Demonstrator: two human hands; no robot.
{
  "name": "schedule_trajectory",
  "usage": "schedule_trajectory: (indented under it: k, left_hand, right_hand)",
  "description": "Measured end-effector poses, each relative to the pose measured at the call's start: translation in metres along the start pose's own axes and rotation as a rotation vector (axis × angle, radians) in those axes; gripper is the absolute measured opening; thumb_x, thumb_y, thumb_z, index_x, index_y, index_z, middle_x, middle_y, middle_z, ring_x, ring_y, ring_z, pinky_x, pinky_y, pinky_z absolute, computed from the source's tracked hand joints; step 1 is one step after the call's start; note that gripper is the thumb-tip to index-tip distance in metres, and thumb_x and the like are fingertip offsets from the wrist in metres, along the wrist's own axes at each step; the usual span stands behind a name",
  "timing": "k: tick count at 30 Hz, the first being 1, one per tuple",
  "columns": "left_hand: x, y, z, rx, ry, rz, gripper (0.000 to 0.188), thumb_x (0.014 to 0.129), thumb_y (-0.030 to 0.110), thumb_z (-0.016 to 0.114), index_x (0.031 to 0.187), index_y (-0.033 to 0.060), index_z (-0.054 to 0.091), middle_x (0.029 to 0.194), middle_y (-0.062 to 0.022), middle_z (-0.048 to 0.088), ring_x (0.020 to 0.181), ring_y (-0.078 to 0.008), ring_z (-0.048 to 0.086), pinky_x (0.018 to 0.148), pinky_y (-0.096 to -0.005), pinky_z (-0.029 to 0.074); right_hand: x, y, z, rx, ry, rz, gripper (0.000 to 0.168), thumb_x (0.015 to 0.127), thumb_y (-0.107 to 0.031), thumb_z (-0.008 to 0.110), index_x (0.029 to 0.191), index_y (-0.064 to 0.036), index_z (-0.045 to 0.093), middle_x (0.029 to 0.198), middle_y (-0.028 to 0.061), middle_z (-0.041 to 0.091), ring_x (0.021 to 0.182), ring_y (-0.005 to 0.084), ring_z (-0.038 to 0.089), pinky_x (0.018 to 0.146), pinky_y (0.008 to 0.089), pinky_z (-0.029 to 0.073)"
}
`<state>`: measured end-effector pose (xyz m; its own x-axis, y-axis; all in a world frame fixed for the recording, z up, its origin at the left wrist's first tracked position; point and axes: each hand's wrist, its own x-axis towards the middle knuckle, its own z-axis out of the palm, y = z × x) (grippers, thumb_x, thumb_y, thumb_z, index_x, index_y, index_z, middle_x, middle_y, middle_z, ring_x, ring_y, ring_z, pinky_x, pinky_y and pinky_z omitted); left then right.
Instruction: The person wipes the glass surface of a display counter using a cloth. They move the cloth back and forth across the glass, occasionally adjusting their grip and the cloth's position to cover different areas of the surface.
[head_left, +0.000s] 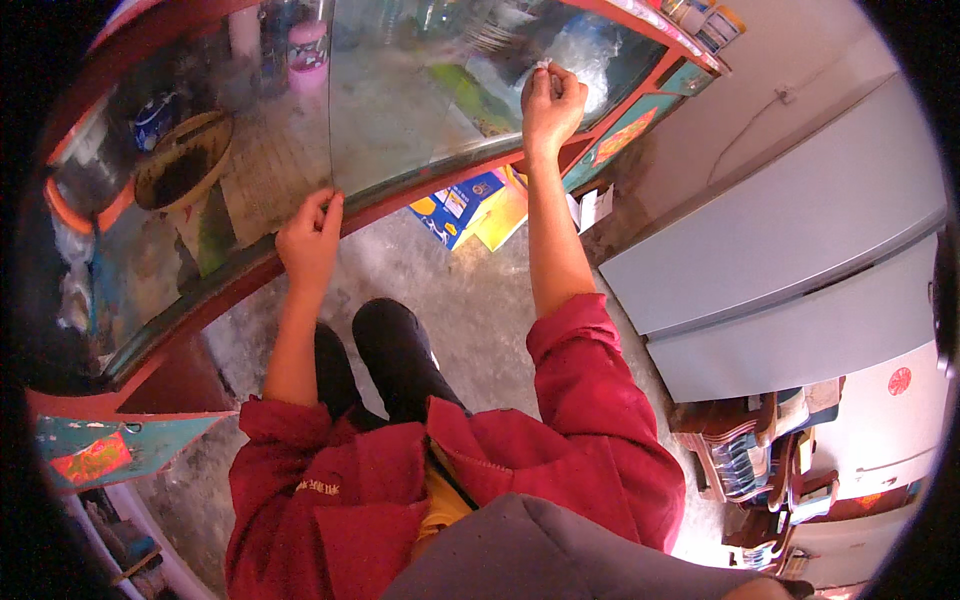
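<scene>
In front of me stands a red-framed cabinet with sliding glass panes. My left hand is at the lower rail, its thumb and fingers drawn together by the upright edge of a pane. Higher and to the right, my right hand is up against the glass with its fingers curled in. A whitish bit shows at its fingertips; whether it is held or lies behind the glass, I cannot tell. Behind the pane are a clear plastic bag, a pink container, a woven basket and a stack of dishes.
Blue and yellow cartons sit on the concrete floor under the cabinet. A grey refrigerator stands at the right, with wooden chairs nearer me. Jars stand on the cabinet top. My dark shoes are below.
</scene>
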<state>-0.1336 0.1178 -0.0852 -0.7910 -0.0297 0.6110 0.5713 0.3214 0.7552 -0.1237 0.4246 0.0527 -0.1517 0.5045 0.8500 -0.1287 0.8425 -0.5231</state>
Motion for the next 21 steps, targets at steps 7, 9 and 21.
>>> schedule_trajectory:
  k: [7,9,21]
  left_hand:
    - [-0.001,0.003,-0.004,0.023,0.002,0.013,0.020,0.087,0.026,0.074,0.095,0.0071,0.073,0.056,-0.0016,0.051,0.051,-0.0103,0.047,0.050,-0.0293,0.040]
    - [-0.001,0.006,-0.003,0.030,-0.003,0.025,0.020,0.087,0.026,0.074,0.095,0.0073,0.073,0.056,-0.0022,0.051,0.051,-0.0110,0.047,0.051,-0.0296,0.040]
    - [-0.001,0.007,-0.005,0.037,0.018,0.043,0.016,0.086,0.022,0.074,0.093,0.0077,0.072,0.054,-0.0054,0.050,0.048,-0.0172,0.048,0.051,-0.0313,0.041]
  right_hand:
    - [-0.008,-0.034,-0.002,-0.003,-0.097,-0.190,0.017,0.084,-0.014,0.071,0.098,-0.005,0.069,0.092,0.0151,0.060,0.089,0.0334,0.058,0.080,0.0424,0.046]
    - [0.022,-0.007,0.005,-0.008,0.027,-0.135,0.017,0.085,-0.016,0.071,0.098,-0.005,0.069,0.091,0.0147,0.059,0.088,0.0328,0.058,0.080,0.0424,0.046]
    - [0.006,-0.039,0.000,-0.009,-0.049,-0.343,0.016,0.083,-0.013,0.073,0.096,-0.006,0.069,0.091,0.0166,0.059,0.089,0.0367,0.058,0.081,0.0447,0.047]
